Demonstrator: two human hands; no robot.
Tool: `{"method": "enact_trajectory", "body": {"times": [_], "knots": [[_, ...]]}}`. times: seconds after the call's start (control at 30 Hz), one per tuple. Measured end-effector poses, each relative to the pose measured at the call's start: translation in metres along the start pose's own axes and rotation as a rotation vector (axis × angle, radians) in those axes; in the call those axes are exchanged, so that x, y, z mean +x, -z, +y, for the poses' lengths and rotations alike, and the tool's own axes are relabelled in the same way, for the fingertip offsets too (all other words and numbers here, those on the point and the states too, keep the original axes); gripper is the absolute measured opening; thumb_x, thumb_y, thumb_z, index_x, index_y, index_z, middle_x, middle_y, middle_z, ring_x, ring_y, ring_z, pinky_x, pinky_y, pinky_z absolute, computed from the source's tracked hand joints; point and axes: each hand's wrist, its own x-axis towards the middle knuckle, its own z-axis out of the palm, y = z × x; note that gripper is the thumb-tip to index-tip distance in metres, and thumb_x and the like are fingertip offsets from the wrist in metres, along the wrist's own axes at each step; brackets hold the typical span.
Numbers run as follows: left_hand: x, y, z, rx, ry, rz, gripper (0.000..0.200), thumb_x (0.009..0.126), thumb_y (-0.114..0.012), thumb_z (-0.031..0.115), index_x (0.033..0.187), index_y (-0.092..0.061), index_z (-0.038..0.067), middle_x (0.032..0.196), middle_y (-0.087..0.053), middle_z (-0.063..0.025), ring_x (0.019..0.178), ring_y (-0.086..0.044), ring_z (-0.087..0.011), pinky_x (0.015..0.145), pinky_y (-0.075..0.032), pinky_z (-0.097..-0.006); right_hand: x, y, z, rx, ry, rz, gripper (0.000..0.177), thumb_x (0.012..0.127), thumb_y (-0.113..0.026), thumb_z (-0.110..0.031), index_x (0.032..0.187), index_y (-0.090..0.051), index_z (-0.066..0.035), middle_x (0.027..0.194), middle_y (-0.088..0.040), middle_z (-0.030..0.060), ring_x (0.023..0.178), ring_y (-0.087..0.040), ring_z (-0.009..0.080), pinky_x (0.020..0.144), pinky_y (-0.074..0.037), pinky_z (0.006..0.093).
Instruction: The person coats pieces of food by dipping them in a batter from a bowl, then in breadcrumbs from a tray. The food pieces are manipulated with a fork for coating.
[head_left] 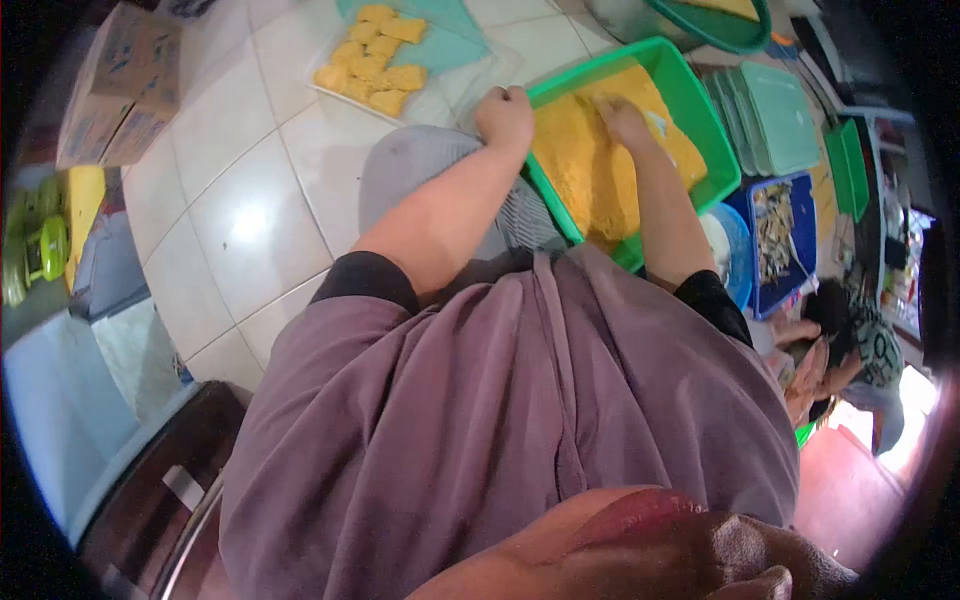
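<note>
A green tub (716,165) holds a thick layer of yellow-orange crumbs (572,150). Beside its left rim, above my knee, my left hand (505,116) is curled closed; whatever is inside the fingers is hidden. My right hand (624,120) is over the crumbs inside the tub, its fingers drawn together with their tips low at the crumb surface, and what they hold is too small to tell. Something pale (657,124) shows in the crumbs right of that hand. Several yellow crumbed pieces (368,60) lie in rows on a clear tray at the upper left.
Right of the tub are stacked pale green trays (778,118), a light blue basin (738,250) and a dark blue crate (783,288) of small pieces. Another green basin (730,32) stands above. Cardboard boxes (120,85) are at the left. Another person (865,350) sits at the right.
</note>
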Motion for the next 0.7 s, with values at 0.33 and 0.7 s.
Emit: {"method": "enact_trajectory", "body": {"times": [0.33,0.7], "knots": [[-0.002,-0.001,0.004,-0.022,0.042,0.044,0.033,0.08,-0.05,0.026,0.075,-0.062,-0.004,0.072,-0.06,-0.0258,0.07,-0.059,-0.041,0.068,-0.044,-0.0465,-0.034,-0.058,-0.001,-0.112,0.069,-0.033,0.054,0.09,-0.042,-0.044,0.124,-0.052,-0.002,0.113,-0.059,0.0228,0.104,-0.056,0.0369,0.09,-0.044,0.043],[-0.002,0.0,0.005,0.004,0.053,0.039,0.033,0.08,-0.05,0.026,0.077,-0.063,-0.004,0.075,-0.061,-0.0269,0.073,-0.059,-0.0417,0.07,-0.046,-0.0465,-0.06,-0.049,-0.031,-0.397,0.013,-0.025,0.048,0.09,-0.043,-0.042,0.113,-0.058,-0.002,0.109,-0.06,0.0225,0.101,-0.057,0.0371,0.087,-0.045,0.0447]]}}
